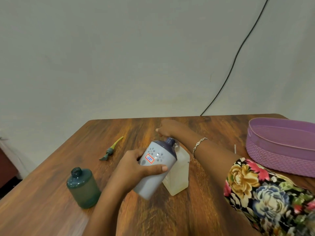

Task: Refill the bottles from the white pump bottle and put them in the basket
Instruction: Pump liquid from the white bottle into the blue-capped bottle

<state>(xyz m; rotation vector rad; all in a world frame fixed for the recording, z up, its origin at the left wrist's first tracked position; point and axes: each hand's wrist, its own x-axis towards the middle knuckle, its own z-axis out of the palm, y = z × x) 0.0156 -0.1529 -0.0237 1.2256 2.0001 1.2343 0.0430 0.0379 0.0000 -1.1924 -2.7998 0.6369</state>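
Note:
My left hand [134,166] grips a grey-lilac bottle [156,169] with a dark blue top and a red-framed sticker, tilted so its neck points at the white pump bottle [180,172]. The white bottle stands just behind it, partly hidden. My right hand [167,129] reaches over the white bottle's top with fingers curled; what it holds is hidden. A dark green bottle [83,189] stands open-necked at the left. Its green pump head [111,149] lies on the table behind it. The purple basket [279,150] sits at the right.
The wooden table [196,210] ends close to a pale wall at the back. A black cable [237,57] runs down the wall. A thin white stick [235,148] lies beside the basket. My floral sleeve [265,193] crosses the table's right side.

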